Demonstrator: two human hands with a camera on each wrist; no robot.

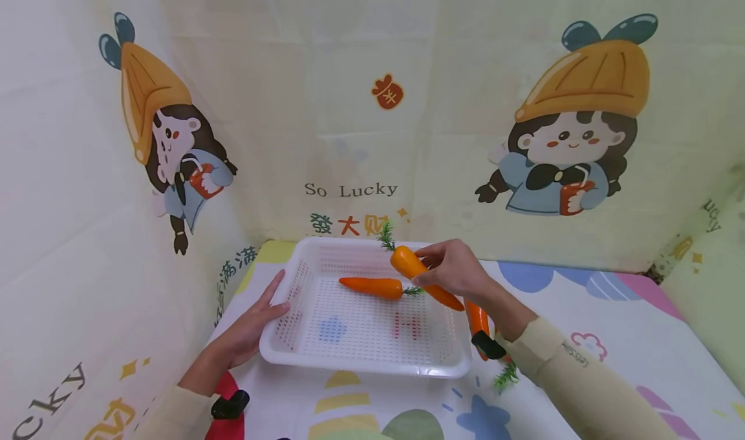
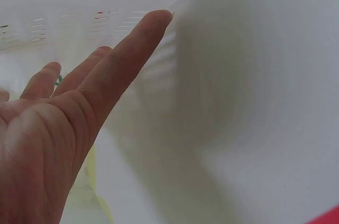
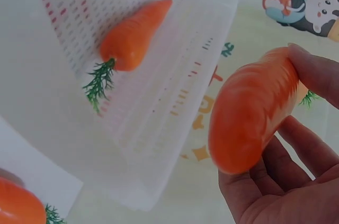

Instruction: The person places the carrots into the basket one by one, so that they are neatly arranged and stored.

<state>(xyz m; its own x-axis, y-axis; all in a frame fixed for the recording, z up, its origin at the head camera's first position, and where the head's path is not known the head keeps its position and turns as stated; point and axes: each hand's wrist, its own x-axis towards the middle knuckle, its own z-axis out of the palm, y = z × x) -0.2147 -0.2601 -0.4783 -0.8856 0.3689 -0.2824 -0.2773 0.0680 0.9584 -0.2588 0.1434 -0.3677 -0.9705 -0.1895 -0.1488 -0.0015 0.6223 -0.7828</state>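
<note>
My right hand (image 1: 456,268) pinches an orange toy carrot (image 1: 409,263) with a green leafy top over the right side of a white plastic basket (image 1: 363,370). In the right wrist view the held carrot (image 3: 254,113) points its rounded end at the camera. Inside the basket lies another carrot (image 1: 372,288), its leaves toward the right. My left hand (image 1: 250,330) rests against the basket's left side, thumb at the rim; the left wrist view shows its fingers (image 2: 127,57) extended along the basket wall.
Right of the basket, a carrot (image 1: 477,317) lies on the patterned tablecloth (image 1: 559,323), partly hidden by my right wrist; green leaves (image 1: 506,376) show below it. A printed cloth wall (image 1: 431,136) stands behind, and another closes off the left side.
</note>
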